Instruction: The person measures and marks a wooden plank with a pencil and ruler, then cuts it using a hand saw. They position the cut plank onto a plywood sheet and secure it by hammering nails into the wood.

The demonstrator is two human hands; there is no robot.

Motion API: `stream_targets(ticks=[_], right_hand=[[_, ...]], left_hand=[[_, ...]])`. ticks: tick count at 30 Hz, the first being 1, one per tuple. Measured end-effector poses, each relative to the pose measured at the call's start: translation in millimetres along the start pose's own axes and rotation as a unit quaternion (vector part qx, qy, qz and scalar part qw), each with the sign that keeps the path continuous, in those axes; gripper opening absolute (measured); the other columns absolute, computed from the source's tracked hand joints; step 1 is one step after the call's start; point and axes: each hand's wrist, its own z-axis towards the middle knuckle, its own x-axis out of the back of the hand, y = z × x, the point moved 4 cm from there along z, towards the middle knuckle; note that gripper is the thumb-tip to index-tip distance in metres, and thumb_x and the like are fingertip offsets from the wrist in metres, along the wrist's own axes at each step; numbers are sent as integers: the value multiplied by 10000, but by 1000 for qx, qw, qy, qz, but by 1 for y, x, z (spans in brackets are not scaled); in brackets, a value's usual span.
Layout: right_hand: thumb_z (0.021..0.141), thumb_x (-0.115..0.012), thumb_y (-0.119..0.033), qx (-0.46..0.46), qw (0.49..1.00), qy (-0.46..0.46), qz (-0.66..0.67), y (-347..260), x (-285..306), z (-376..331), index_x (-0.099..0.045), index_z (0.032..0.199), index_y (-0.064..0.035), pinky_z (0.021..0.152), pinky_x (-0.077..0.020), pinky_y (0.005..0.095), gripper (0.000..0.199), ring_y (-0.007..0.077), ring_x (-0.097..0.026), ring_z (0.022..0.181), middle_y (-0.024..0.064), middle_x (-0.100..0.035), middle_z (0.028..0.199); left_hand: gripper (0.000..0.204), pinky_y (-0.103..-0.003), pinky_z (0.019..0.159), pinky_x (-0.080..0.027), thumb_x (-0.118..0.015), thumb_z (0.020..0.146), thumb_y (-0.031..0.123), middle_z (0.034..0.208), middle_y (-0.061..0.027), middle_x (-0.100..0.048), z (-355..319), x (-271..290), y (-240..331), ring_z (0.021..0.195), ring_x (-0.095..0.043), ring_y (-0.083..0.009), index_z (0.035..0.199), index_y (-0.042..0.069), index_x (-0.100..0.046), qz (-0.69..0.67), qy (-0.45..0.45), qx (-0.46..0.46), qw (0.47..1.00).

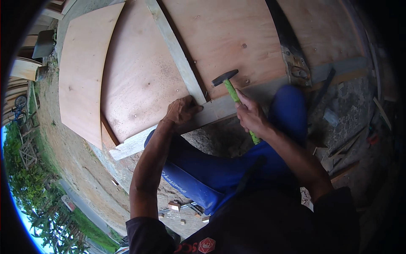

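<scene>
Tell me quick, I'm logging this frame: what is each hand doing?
Left hand: curled, pressing on the wooden batten where it meets the crosspiece; grip unclear.
Right hand: closed around the green-handled hammer.

One hammer [228,86], one handsaw [292,55], two plywood sheets [139,76], two wooden battens [177,51].

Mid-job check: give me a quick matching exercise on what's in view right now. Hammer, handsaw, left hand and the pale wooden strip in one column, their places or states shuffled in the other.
Things:
1. hammer
2. handsaw
3. left hand
4. pale wooden strip

Places or states:
A. pressed on the wood where the two strips meet
B. lying unheld on the plywood, at the right
C. running up the plywood, away from the person
D. gripped by its green handle in the right hand

Pairs: 1-D, 2-B, 3-A, 4-C
</scene>
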Motion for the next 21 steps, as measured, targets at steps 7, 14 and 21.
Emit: stream_targets(ticks=[7, 14, 21], right_hand=[[1029, -479, -163, 13, 997, 60, 47, 26, -29, -1, -291, 1570, -204, 357, -404, 267, 574, 64, -409, 433, -13, -443, 627], [991, -539, -115, 229, 950, -9, -211, -17, 34, 29, -403, 1510, -123, 733, -508, 333, 537, 223, -591, 717, 183, -640, 869], [948, -518, -81, 330, 879, -38, -342, -12, 33, 46, -413, 1505, -109, 820, -514, 383, 567, 336, -695, 862, 252, -690, 992]], left_hand=[[482, -413, 836, -492, -685, 860, 479, 937, -177, -696, -1, -1, 2, 951, -673, -320, 999, 19, -650, -1, -12, 16, 1000], [477, -419, 820, -491, -686, 865, 476, 916, -175, -688, 1, 2, 2, 916, -667, -316, 993, 18, -649, 22, -4, 4, 1000], [470, -405, 793, -490, -700, 861, 465, 887, -162, -681, 3, 1, 3, 865, -654, -295, 984, 15, -646, 2, -16, 9, 1000]])
